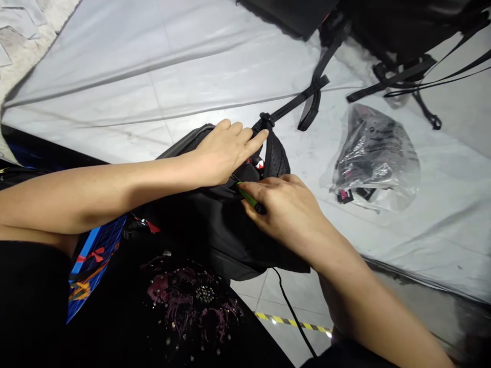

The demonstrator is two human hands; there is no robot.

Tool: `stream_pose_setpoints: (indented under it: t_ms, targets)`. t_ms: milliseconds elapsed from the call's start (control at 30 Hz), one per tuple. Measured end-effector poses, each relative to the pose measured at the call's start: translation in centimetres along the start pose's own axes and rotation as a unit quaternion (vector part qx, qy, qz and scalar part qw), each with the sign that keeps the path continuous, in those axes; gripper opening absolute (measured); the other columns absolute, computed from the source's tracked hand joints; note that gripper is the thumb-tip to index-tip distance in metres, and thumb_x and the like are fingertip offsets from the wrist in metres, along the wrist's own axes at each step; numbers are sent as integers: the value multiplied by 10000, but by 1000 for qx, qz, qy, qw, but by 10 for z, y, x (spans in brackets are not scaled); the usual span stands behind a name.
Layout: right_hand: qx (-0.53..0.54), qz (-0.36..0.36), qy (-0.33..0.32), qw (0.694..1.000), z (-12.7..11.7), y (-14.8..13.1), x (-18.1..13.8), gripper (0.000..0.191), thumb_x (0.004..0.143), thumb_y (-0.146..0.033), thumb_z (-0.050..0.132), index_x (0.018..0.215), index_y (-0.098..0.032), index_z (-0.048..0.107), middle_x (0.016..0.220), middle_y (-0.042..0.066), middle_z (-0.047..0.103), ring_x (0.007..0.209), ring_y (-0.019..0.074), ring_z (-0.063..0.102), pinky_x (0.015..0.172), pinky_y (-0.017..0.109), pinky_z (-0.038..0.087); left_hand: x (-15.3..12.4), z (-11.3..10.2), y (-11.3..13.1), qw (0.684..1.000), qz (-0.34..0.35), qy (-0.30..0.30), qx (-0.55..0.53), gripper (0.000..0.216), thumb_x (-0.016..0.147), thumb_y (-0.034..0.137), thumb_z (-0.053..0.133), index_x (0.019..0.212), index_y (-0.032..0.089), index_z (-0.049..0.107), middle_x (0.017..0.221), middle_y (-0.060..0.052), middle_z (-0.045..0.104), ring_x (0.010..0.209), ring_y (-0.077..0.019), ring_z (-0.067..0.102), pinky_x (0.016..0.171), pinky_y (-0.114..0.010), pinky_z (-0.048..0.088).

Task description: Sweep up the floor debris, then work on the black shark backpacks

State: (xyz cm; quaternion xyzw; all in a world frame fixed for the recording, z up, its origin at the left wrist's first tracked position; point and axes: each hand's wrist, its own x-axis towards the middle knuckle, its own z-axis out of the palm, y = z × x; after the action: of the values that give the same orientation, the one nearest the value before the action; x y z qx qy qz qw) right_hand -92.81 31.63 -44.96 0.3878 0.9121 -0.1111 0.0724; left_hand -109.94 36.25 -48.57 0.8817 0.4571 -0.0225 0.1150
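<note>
A black backpack (215,225), a strap and buckle at its upper end, rests between my lap and the sheet-covered surface. My left hand (226,153) is closed on the bag's upper edge beside the strap, with one finger stretched toward the buckle (265,120). Just below it, my right hand (284,207) is wrapped round a small tool with a green and black handle (251,198). Its thin tip points at the bag by my left wrist; the exact kind of tool is hidden by my fingers. A red and white tag (259,163) shows between the hands.
To the right lies a clear plastic bag of small black parts (376,158) on the white sheet (115,66). More black bags (391,25) with trailing straps are at the back right. A dark cord (289,301) hangs over the tiled floor with yellow-black tape (291,322).
</note>
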Motion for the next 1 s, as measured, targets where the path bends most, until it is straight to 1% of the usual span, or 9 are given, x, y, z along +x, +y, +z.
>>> stream_pose_setpoints:
  t_ms: [33,133,267,400,567,733,833,933,1000]
  targets:
    - [5,-5,3,1000,0,0,0,161,899,-219,591,970,-200,735,830,87,753,746,254,664,727,398,416,0,0,0,1000,-1,-1,-4,954,828,313,575,1602,198,29,1422,-140,478,1295,-379,394,1072,-488,252]
    - [42,-21,16,999,2,3,-2,207,868,-169,619,1041,-205,726,1019,89,766,870,279,685,771,421,448,1,1,0,1000,1,-4,-11,968,825,340,582,1600,209,16,1424,-136,479,1312,-389,381,1078,-496,244]
    - [56,-31,1,998,5,9,-5,288,826,-118,645,1089,-192,737,1141,104,748,975,333,695,801,478,501,0,0,-1,1000,1,-2,-12,924,839,342,581,1596,196,72,1418,-136,480,1299,-376,400,1075,-481,261]
    - [105,-50,-4,993,7,18,-5,433,801,-39,613,1196,-186,713,1282,87,690,1094,318,677,878,494,539,-1,-3,0,1000,0,-4,-21,890,849,335,580,1593,179,116,1409,-139,483,1287,-372,415,1067,-478,275]
    - [154,-40,-7,987,8,24,-5,401,830,-74,605,1192,-205,715,1223,74,721,1055,286,703,905,480,552,0,-4,0,999,-3,-11,-31,922,853,400,589,1599,222,77,1426,-124,481,1313,-386,388,1069,-507,269]
    - [140,-35,10,989,9,18,-3,393,847,-92,597,1206,-212,701,1227,73,719,1041,287,705,890,479,538,0,-1,1,999,-5,-11,-30,953,854,426,604,1600,240,40,1431,-121,476,1331,-391,372,1084,-510,258]
    - [110,-17,11,994,7,13,-4,382,821,-78,611,1168,-201,714,1188,77,735,1004,304,715,854,481,533,1,-4,1,1000,2,-14,-16,976,849,418,623,1600,230,29,1429,-128,471,1325,-379,387,1093,-490,273]
    - [99,-4,-1,995,4,11,-7,370,793,-64,627,1119,-205,730,1134,70,756,961,297,729,841,460,531,-4,-12,-12,999,14,-33,4,1035,821,461,667,1600,244,21,1473,-133,425,1346,-400,369,1104,-512,276]
    - [118,1,16,993,5,9,-10,367,805,-65,619,1130,-200,723,1145,72,752,959,286,733,852,450,527,-11,-17,-27,998,-1,-55,13,1117,782,535,698,1598,273,-18,1526,-132,356,1364,-437,340,1099,-556,281]
